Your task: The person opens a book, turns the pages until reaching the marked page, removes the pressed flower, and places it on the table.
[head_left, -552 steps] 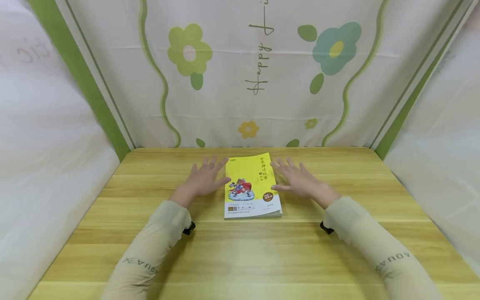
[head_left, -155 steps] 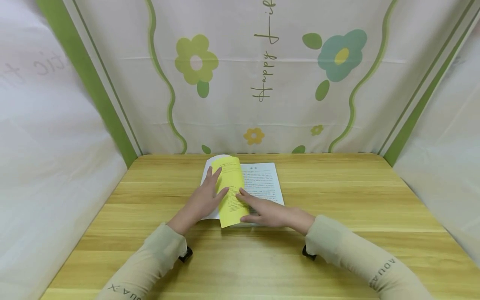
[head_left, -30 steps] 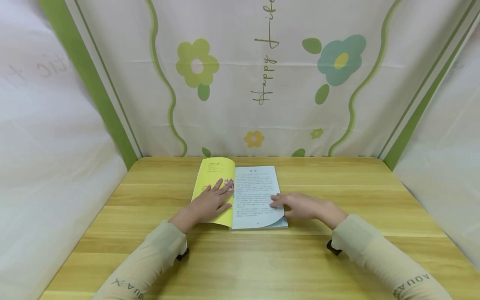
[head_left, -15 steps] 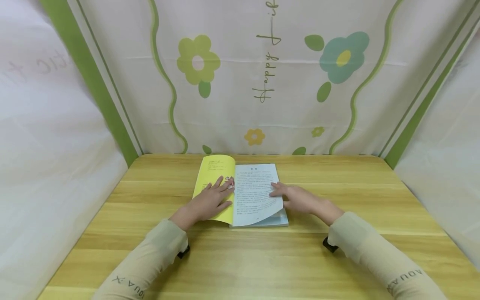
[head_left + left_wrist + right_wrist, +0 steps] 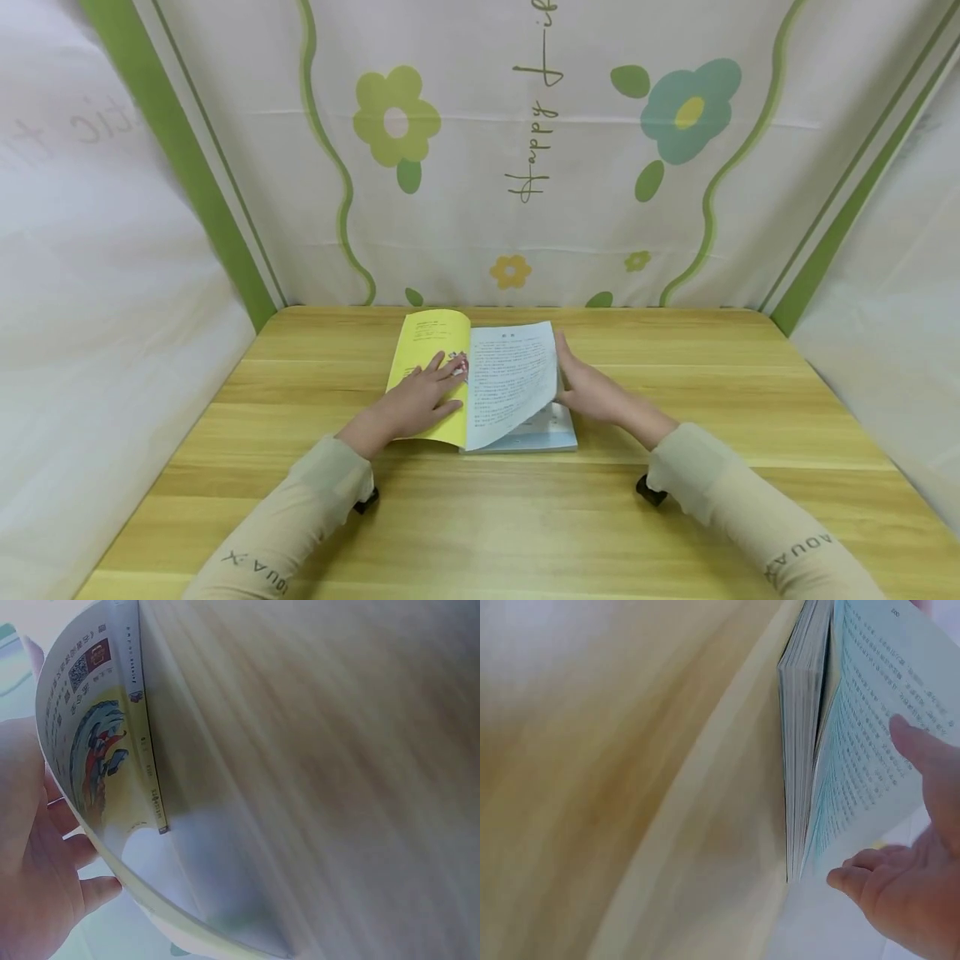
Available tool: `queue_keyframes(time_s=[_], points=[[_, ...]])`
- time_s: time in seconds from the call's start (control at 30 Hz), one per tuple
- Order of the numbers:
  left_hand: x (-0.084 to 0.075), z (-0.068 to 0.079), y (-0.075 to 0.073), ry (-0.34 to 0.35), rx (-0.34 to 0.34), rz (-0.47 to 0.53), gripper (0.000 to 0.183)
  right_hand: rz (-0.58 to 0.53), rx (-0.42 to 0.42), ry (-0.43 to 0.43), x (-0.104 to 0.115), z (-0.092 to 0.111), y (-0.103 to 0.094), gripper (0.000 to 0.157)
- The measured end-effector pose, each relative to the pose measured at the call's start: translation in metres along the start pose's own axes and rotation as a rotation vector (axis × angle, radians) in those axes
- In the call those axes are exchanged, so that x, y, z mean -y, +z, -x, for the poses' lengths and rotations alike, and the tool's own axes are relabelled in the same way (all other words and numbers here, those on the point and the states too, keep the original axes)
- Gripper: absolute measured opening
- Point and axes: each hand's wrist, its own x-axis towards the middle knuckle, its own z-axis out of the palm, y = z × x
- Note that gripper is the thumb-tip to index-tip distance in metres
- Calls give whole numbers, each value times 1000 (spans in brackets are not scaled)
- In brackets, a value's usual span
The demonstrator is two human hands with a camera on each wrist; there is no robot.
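Observation:
An open paperback book (image 5: 517,446) lies on the wooden table. My left hand (image 5: 412,406) rests with fingers spread on its yellow left-hand leaf (image 5: 438,325). The bent front cover (image 5: 105,742), with a colourful figure and a QR code, shows in the left wrist view. My right hand (image 5: 596,396) is at the outer edge of a printed page (image 5: 510,362) that lifts and curves off the stack. A paler page with pictures (image 5: 543,425) shows below. In the right wrist view my thumb (image 5: 919,746) is extended against the lifted page's underside; my other fingers are beyond its edge.
The wooden table (image 5: 495,533) extends around the book. Behind it hangs a white curtain (image 5: 480,208) with printed flowers, and white fabric walls with green bands stand at both sides. Black wrist straps (image 5: 651,490) sit below the sleeve cuffs.
Over the last second the right page has risen higher and curled leftward, baring more of the page below. My right fingers have come off its top face to its edge; the left hand stays.

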Motion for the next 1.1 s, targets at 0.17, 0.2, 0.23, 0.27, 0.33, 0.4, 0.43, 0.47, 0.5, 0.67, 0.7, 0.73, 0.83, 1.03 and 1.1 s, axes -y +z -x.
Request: queue_keyframes(time_s=[0.17,0.2,0.23,0.27,0.33,0.4,0.43,0.47,0.5,0.67,0.7,0.73,0.83,1.03,1.1], points=[[2,-1,2,-3,-4,3,59,-151,-15,65,7,-2,3,113],[3,-2,1,-3,-4,6,59,-188,-14,69,8,-3,4,113],[2,-2,1,-5,-4,7,59,-219,-13,66,10,-4,6,113],[2,-2,1,-7,-2,8,59,-240,-11,57,12,-5,7,112],[2,-2,0,-11,-2,18,59,-268,-4,24,15,-7,10,110],[1,-2,-1,-16,-2,33,60,-292,17,-7,19,-9,14,108],[1,-2,-1,-17,-4,42,61,-296,31,-23,22,-10,15,106],[0,-2,-1,-18,-6,53,62,-286,42,-43,23,-10,17,104],[-1,-2,-1,-24,-9,70,63,-267,56,-50,25,-11,18,102],[-4,-2,-2,-68,-46,169,65,-147,113,-67,32,-11,25,90],[-4,-3,-3,-77,-59,194,65,-131,125,-69,33,-12,25,88],[-4,-3,-3,-80,-73,219,64,-125,134,-82,34,-12,26,85],[-4,-3,-4,-72,-120,291,62,-107,157,-130,37,-12,28,75],[-5,-4,-4,-49,-191,305,64,-48,167,-240,44,-15,34,57],[-6,-5,-4,-46,-200,277,66,-43,166,-261,47,-16,36,55]])
